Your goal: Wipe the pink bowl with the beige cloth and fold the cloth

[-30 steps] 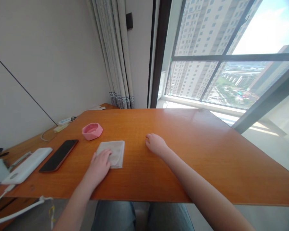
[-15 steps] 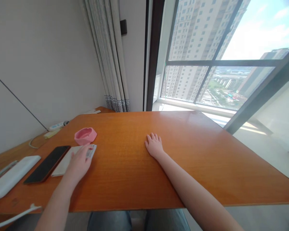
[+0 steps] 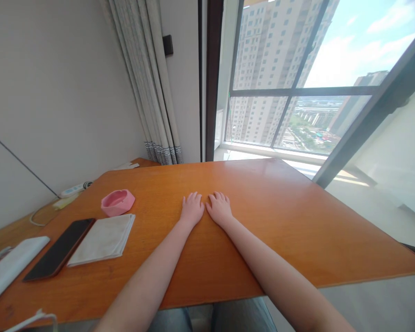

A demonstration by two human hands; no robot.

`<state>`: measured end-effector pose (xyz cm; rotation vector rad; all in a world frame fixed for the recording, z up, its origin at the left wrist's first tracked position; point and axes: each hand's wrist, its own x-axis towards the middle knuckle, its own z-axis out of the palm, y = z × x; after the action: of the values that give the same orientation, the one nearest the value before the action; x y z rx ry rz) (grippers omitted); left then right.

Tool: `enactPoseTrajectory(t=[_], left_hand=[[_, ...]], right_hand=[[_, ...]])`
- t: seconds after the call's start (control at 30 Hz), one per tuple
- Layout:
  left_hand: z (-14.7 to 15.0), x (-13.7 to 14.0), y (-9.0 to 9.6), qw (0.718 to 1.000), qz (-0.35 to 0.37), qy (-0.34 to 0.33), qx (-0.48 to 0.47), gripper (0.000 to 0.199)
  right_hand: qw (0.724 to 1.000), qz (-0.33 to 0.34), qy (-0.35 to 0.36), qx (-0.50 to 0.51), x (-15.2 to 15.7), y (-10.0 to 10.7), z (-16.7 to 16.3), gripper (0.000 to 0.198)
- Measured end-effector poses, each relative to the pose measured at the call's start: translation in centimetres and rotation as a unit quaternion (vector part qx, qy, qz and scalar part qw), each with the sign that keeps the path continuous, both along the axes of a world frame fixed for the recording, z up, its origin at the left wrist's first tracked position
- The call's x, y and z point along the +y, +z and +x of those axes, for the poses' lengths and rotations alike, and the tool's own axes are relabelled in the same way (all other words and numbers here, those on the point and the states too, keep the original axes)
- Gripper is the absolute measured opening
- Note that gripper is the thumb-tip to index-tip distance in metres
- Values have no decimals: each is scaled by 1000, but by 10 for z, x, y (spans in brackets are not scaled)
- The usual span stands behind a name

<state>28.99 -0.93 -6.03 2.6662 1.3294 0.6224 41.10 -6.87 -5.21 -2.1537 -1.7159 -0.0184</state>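
Note:
My left hand (image 3: 192,210) lies palm down on the wooden table (image 3: 263,221), fingers stretched out and a little spread. Right beside it rests my right hand (image 3: 219,209), also flat with its fingers apart. The two thumbs are close together, and neither hand holds anything. To the left of my hands is a folded whitish cloth (image 3: 102,240), lying flat on the tabletop. A pink faceted bowl (image 3: 118,203) stands just behind the cloth.
A dark phone-like slab (image 3: 59,249) lies left of the cloth, with a white flat case (image 3: 15,267) beyond it. A white cable (image 3: 38,317) sits at the front left edge. A power strip (image 3: 74,190) is by the wall. A curtain (image 3: 148,83) and window stand behind.
My left hand has left the folded cloth and moved right, coming down flat beside my right hand. The right hand stays on the table. The view has shifted slightly.

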Motion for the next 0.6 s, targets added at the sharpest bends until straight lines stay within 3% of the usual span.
enactPoseTrajectory(t=[0.3, 0.37, 0.43, 0.53, 0.6], left_hand=[[-7, 3, -3, 999, -44, -16, 15, 37], [-11, 5, 5, 998, -51, -34, 22, 39], [-27, 10, 22, 999, -13, -43, 13, 43], [-73, 26, 55, 990, 117, 64, -50, 48], [-114, 38, 69, 967, 130, 193, -102, 52]], right_hand=[[1000, -2, -7, 5, 3, -4, 2, 38], [1000, 1, -8, 7, 4, -4, 4, 38], [1000, 0, -4, 15, 4, -4, 5, 38], [1000, -2, -1, 28, 4, -3, 7, 39], [999, -1, -2, 32, 5, -2, 7, 39]])
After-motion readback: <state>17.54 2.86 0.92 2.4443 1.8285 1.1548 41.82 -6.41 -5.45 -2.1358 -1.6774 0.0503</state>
